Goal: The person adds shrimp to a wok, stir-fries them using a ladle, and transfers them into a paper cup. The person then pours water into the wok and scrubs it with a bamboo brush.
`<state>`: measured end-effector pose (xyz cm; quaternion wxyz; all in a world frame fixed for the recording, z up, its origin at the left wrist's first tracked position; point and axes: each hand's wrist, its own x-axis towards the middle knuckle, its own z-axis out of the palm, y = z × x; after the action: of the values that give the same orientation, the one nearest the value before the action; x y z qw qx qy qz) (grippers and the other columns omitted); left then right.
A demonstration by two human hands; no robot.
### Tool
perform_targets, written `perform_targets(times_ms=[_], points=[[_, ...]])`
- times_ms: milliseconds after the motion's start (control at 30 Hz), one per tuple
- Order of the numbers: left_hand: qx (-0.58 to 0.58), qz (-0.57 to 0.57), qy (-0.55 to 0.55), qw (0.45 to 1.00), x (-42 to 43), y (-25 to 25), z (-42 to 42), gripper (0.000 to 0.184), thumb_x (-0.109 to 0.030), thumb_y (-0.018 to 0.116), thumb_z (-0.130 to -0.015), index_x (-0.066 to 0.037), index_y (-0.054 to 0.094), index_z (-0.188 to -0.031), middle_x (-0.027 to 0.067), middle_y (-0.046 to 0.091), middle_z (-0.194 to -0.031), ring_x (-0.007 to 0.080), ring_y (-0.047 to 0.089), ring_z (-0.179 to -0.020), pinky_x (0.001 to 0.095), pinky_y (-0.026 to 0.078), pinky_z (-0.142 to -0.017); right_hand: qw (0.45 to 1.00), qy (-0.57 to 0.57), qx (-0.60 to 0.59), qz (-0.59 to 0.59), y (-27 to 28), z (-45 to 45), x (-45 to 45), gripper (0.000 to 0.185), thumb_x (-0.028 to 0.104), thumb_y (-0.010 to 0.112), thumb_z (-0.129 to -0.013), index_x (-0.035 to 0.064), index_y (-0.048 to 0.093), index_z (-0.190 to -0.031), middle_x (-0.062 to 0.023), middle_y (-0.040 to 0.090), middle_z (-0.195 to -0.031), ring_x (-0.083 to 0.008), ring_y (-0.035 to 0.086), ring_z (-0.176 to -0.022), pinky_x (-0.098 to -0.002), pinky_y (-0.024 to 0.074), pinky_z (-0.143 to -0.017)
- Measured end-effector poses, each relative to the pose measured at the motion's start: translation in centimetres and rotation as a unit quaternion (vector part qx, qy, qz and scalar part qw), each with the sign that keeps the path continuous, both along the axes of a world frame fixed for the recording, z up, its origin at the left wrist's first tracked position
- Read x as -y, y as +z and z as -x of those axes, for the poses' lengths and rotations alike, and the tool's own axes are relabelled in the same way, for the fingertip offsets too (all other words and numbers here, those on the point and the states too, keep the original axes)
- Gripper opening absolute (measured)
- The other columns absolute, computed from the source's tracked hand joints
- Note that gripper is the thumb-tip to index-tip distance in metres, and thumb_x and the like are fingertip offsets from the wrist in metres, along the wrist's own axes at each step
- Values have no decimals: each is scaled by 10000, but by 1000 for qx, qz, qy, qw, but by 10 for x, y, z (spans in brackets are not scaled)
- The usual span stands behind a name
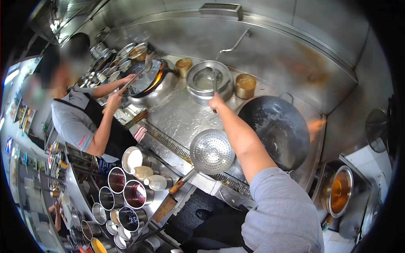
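Observation:
My right hand [216, 102] is closed round the handle of a ladle [214, 80], its arm stretched out over the stove. The ladle's far end is over the round metal basin of water [193, 91]; how deep it reaches is hard to tell. Right of my forearm sits a large dark wok [274, 130] with a little liquid in its bottom, and flame shows at its right side. Left of the forearm lies a perforated strainer [212, 152] with a wooden handle. My left hand is out of view.
At the left, a co-worker [80, 122] holds a long-handled tool over a second wok [143, 78] with fire beneath. A tap [234, 44] reaches over the basin. Metal pots of seasonings [136, 194] and bottles [156, 182] stand lower left. A bowl of amber liquid [340, 192] is at right.

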<state>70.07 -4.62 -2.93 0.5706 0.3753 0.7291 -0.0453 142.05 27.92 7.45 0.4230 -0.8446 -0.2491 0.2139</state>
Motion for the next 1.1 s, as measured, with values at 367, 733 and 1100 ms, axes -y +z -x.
perform_targets(times_ms=[367,733,1100], points=[[8,-1,3,1000,25,-5,14,382,-285,713,-817,-41,617,-1096,91,666,-893,215,645,-678,378,499,-525,563,-12,-647,-515,66,-12,36,80,-3,504,-794,-3,440,-746,-50,438,-623,-145,493,-535,-238,445,-478],[44,-17,-171,984,-112,-49,8,389,-278,725,-819,-54,617,-1117,90,669,-892,222,650,-674,392,500,-500,694,-49,-536,-478,160,57,279,75,3,527,-826,-29,461,-812,-78,486,-688,-127,502,-535,-235,451,-469],[10,-24,-534,845,-175,-61,-90,545,-441,684,-815,-35,613,-1173,128,676,-1046,260,656,-916,394,513,-770,815,-214,-448,-298,158,164,444,150,-31,542,-798,40,505,-925,-64,500,-693,-126,503,-508,-251,416,-411]])
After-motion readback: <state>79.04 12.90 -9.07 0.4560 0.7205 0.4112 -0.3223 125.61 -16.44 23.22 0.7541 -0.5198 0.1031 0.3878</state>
